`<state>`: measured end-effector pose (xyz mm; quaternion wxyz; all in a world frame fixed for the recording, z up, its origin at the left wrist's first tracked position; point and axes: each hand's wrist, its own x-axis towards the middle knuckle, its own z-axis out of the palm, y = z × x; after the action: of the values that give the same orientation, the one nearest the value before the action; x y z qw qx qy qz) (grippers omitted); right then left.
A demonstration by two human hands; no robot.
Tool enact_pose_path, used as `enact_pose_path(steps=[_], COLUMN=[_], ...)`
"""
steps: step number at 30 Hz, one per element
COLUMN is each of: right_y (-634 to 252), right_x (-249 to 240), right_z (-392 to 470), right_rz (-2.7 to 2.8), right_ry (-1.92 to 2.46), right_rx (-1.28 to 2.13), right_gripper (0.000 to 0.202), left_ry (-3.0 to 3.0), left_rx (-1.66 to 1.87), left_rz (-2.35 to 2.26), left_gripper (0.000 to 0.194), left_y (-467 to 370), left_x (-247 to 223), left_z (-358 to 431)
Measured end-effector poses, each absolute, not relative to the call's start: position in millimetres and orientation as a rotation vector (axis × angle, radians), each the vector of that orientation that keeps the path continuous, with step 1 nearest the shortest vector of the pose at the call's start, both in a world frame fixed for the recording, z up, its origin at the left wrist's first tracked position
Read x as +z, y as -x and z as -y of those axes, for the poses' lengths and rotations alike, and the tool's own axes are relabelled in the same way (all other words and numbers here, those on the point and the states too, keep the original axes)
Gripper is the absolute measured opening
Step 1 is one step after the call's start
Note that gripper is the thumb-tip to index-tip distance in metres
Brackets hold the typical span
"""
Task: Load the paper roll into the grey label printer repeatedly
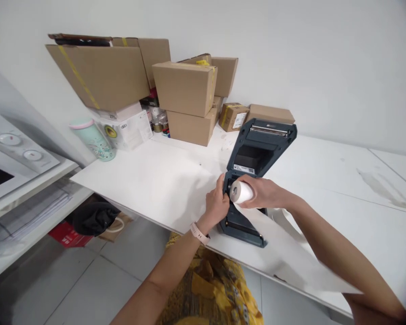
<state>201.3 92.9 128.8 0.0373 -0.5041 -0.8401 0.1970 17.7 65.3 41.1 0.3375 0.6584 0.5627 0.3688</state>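
A dark blue-grey label printer (242, 231) stands on the white table with its lid raised. My right hand (262, 192) is closed around a white paper roll (241, 192), held over the printer's open bay. A long strip of paper (284, 253) runs from the roll down to the right, under my right forearm. My left hand (217, 201), with a pink watch band on the wrist, is at the printer's left side, thumb and fingers about its edge. Its fingertips are partly hidden, and I cannot tell whether they also touch the roll.
Cardboard boxes (186, 90) are stacked along the wall, with smaller boxes (233, 116) behind the printer. A mint-green tumbler (94, 141) stands at the table's (149, 180) left end. Farther left, a white microwave (16, 158) sits on a shelf.
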Motion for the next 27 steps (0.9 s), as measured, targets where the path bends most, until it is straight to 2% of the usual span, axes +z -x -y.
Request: enact_pose_path(steps=[3, 7, 11, 17, 20, 27], right_y=[-196.3, -202.3, -206.9, -202.7, -196.5, -167.8], right_x=[117.5, 99.2, 77.9, 65.4, 57.7, 29.7], right_z=[-103.3, -113.8, -119.4, -62.5, -15.6, 32.1], right_rz=[2.697, 2.729, 2.766, 2.550, 2.514, 2.387], right_ry=[1.643, 1.554, 1.430, 1.316, 1.313, 1.379], right_rx=[0.532, 0.603, 0.389, 0.183, 0.153, -0.167], right_gripper=[0.057, 0.065, 0.074, 0.056, 0.054, 0.079], left_ry=[-1.727, -1.722, -1.688, -1.675, -1.662, -1.647], left_rx=[0.967, 0.982, 0.991, 1.039, 1.051, 1.044], left_rz=[-1.457, -1.455, -1.445, -1.400, -1.400, -1.413], left_gripper=[0.076, 0.074, 0.071, 0.070, 0.068, 0.068], left_y=[-17.6, -16.6, -15.9, -15.2, -15.2, -15.9], left_x=[42.1, 44.0, 43.7, 40.4, 39.8, 37.8], left_z=[-64.6, -63.7, -63.5, -64.0, -64.5, -65.5])
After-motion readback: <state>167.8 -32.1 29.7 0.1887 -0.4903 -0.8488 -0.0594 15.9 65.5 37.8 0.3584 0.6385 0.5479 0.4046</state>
